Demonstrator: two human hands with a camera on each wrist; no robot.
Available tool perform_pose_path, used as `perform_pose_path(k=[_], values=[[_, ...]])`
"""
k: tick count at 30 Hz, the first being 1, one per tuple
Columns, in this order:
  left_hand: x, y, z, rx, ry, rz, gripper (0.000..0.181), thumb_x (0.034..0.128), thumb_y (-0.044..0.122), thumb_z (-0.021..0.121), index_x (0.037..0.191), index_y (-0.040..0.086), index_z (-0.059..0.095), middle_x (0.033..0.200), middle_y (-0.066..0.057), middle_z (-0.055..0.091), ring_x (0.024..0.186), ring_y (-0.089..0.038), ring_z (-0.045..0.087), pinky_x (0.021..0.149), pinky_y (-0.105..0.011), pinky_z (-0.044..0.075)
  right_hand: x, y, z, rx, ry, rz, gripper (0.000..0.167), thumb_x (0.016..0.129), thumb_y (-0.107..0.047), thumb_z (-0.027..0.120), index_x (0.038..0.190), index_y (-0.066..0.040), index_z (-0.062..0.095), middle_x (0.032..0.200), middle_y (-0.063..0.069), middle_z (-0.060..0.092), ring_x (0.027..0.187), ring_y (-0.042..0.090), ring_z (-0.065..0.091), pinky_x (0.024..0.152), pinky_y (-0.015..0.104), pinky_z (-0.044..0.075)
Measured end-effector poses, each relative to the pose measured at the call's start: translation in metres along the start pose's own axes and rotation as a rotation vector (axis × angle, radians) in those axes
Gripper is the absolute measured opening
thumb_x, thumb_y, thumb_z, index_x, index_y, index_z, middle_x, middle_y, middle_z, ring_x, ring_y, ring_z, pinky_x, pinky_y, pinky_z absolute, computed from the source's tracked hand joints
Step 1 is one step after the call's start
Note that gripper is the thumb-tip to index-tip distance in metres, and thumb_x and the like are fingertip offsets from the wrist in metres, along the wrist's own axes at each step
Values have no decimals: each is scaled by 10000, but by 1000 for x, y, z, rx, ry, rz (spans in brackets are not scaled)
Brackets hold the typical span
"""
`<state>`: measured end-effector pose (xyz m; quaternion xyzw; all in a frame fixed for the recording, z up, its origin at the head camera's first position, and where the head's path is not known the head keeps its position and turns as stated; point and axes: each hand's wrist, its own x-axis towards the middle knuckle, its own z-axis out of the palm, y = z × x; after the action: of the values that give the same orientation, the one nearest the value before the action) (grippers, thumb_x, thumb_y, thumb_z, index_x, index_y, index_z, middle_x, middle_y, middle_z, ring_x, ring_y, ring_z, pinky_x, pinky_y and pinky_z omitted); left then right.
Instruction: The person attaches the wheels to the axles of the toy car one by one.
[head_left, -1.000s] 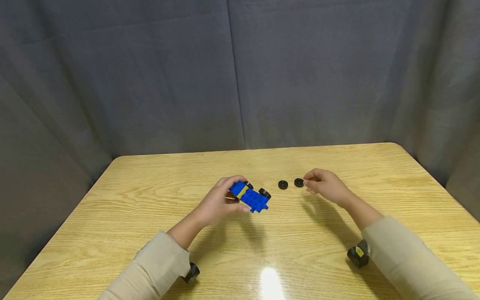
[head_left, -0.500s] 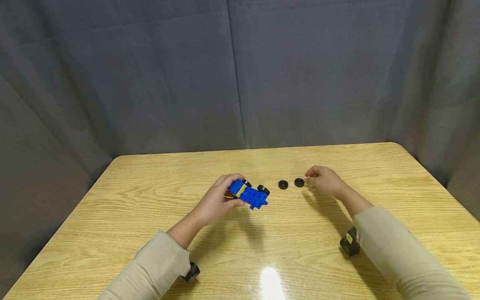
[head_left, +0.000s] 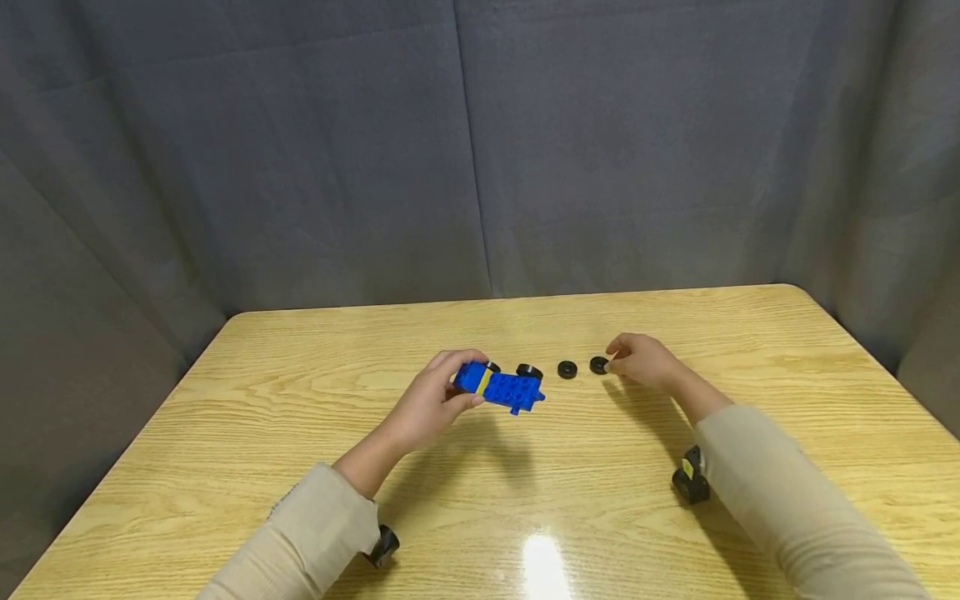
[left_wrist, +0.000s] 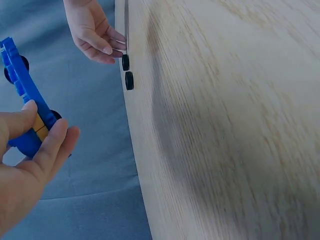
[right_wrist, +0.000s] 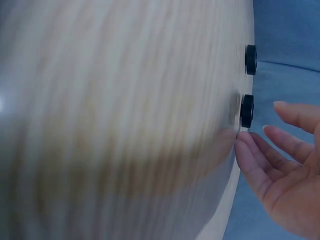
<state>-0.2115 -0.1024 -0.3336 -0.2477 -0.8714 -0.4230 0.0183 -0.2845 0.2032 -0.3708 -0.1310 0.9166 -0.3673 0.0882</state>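
My left hand [head_left: 426, 407] grips a blue toy car [head_left: 512, 389], built of bricks with a yellow band, by one end above the table. Black wheels show along its far side; the left wrist view shows thumb and fingers pinching the car [left_wrist: 36, 95] around the yellow part. Two loose black wheels [head_left: 567, 369] lie flat to the right of the car. Beside the right-hand wheel [right_wrist: 247, 111] is my right hand [right_wrist: 292, 172], fingers loosely bent and thumb apart, with nothing between them. Whether a fingertip touches that wheel, I cannot tell.
The wooden table [head_left: 300, 467] has rounded back corners, and a grey curtain [head_left: 345, 167] hangs behind it. Black wrist cameras [head_left: 690, 477] sit under both sleeves, close to the tabletop.
The left hand has turned the toy car so that it lies more level across the head view. My right forearm has shifted slightly left, while the hand stays by the right-hand wheel.
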Motion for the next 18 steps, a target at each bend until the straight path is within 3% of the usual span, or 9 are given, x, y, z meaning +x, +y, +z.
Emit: perform_pose_path(k=[5,10,18], values=[[-1,-1,-1,8,4,-55,506,810,89,592,1279,134,408,1234,-53,406,738,-130,542,615,-236,453,3,-2,3,-39,-4,-12,318,835,-79,513,1083,118,480,1002,271,522,867,337,532,684,375,454],[-2,-2,-2,15,13,-91,448,791,123,616,1213,136,467,1214,-38,431,726,-125,558,613,-233,461,8,-4,4,-89,-11,-30,330,827,-77,531,1086,122,484,991,265,530,883,352,524,698,389,445],[-1,-2,-2,0,1,-92,454,756,164,653,1181,112,501,1157,-39,490,659,-116,557,588,-234,464,11,-5,6,-138,-43,-19,357,825,-77,540,1118,115,472,1021,280,512,918,376,504,727,413,434]])
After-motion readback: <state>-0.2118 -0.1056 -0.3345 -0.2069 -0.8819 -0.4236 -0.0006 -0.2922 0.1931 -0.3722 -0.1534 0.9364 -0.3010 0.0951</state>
